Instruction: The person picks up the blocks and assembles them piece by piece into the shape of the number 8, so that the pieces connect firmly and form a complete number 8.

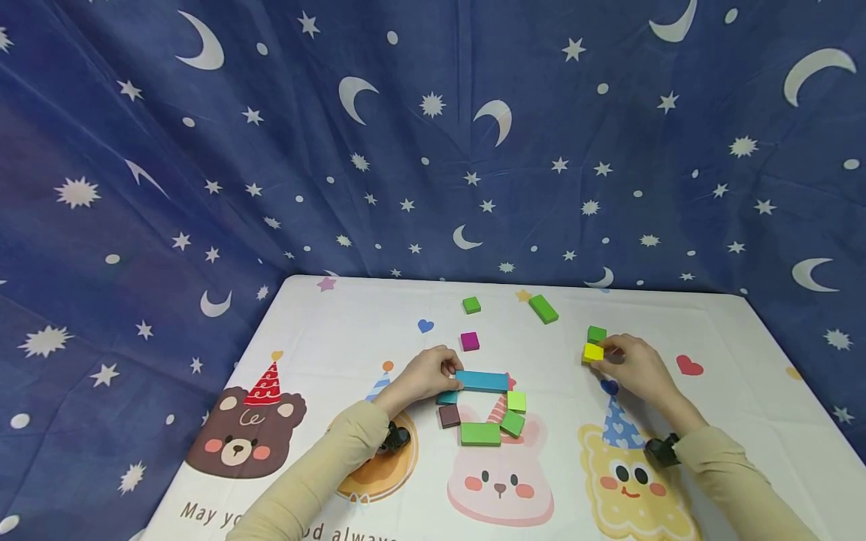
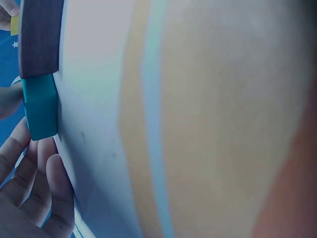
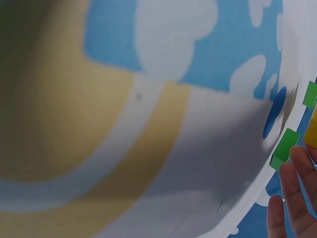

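Right hand [image 1: 634, 368] pinches small yellow block [image 1: 592, 352], best kept level. Left hand [image 1: 426, 373], at nine o'clock of long blue bar [image 1: 483, 382], shows unclear grip.

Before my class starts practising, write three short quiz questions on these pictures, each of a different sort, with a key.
1. Multiple choice: what does the right hand hold?
A) a white block
B) the yellow block
C) a red block

2. True or false: in the head view, the magenta block lies farther from the person than the long blue block.

3. Short answer: in the head view, which block lies directly on the near side of the teal block?

Key: 1. B; 2. true; 3. the brown block.
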A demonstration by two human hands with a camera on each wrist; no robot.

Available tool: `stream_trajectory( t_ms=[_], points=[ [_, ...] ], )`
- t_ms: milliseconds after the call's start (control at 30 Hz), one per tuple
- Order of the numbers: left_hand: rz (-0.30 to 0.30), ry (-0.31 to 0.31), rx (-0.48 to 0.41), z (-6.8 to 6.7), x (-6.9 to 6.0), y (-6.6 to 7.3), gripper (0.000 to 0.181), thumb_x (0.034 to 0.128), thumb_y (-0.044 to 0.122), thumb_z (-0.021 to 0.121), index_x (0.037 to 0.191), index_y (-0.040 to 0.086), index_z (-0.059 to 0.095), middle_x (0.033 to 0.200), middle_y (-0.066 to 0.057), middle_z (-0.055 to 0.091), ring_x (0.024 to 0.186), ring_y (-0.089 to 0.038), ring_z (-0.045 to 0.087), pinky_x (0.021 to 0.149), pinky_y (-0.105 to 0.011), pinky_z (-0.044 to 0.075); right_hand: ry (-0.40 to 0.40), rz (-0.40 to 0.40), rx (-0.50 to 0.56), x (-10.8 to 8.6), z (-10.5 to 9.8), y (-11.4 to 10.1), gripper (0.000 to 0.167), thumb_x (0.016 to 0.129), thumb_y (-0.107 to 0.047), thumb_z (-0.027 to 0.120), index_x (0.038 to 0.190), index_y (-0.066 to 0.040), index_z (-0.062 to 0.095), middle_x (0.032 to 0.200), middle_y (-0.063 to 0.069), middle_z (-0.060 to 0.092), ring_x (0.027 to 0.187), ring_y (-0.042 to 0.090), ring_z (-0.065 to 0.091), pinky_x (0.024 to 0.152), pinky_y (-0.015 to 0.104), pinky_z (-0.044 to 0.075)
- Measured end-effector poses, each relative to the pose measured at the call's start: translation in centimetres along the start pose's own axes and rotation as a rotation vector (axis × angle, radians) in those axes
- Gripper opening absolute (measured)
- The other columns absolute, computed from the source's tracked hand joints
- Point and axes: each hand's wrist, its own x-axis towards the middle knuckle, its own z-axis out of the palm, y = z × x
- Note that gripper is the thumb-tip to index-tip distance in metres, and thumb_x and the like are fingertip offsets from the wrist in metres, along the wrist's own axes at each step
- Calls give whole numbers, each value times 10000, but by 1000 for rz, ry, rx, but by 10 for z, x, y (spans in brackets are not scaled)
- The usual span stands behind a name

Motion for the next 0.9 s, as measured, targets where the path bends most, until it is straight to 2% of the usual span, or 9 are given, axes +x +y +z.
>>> stream_trajectory(
  t_ms=[300, 667, 900],
  points=[
    [2, -2, 5, 0, -1, 1, 186, 765, 148, 784, 912, 89, 686, 850, -35, 617, 730, -69, 504, 675, -200, 424, 5, -30, 16, -2, 2, -6, 406, 809, -201, 745, 1131, 16, 624, 1048, 197, 640, 932, 331, 575, 859, 518, 497],
    [8, 0, 5, -1, -2, 1, 191, 766, 151, 782, 913, 83, 682, 853, -38, 613, 736, -75, 507, 685, -204, 423, -6, -20, 31, -8, 5, -18, 402, 810, -221, 755, 1139, -21, 637, 1049, 172, 639, 947, 324, 563, 837, 496, 517],
    [9, -1, 4, 0, -2, 2, 188, 768, 147, 778, 914, 81, 681, 853, -42, 610, 736, -78, 505, 687, -205, 421, -11, -35, 46, -11, 6, -25, 412, 808, -218, 757, 1157, -33, 638, 1084, 177, 640, 967, 326, 575, 870, 522, 496]
  ],
)
